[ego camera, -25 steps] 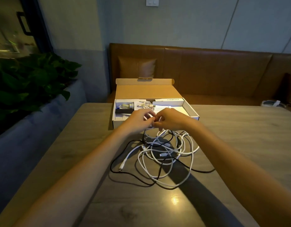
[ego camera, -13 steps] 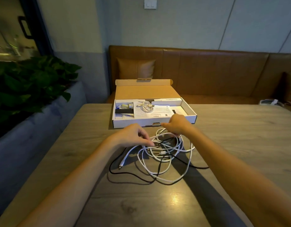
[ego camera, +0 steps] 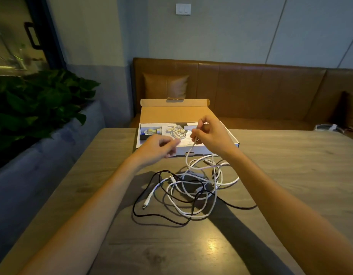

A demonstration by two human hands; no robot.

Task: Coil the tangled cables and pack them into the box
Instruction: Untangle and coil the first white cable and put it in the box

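A tangle of white cables (ego camera: 199, 183) and a black cable (ego camera: 151, 215) lies on the wooden table (ego camera: 290, 175), just in front of an open cardboard box (ego camera: 171, 114). My right hand (ego camera: 211, 135) is raised over the box's front wall, pinching one white cable end whose strand hangs down to the pile. My left hand (ego camera: 157, 147) hovers to its left, blurred, fingers loosely curled, holding nothing that I can see. Inside the box sit a coiled white cable (ego camera: 178, 131), a small adapter (ego camera: 153, 131) and papers.
A leafy plant (ego camera: 32, 108) in a grey planter (ego camera: 52, 155) borders the table's left edge. A brown leather bench (ego camera: 251, 92) with a cushion runs behind the table. A small white object (ego camera: 326, 128) lies on the bench at far right.
My right hand has lifted from the pile, pulling a white cable end up over the box. My left hand has let go of the tangle and risen toward the box.
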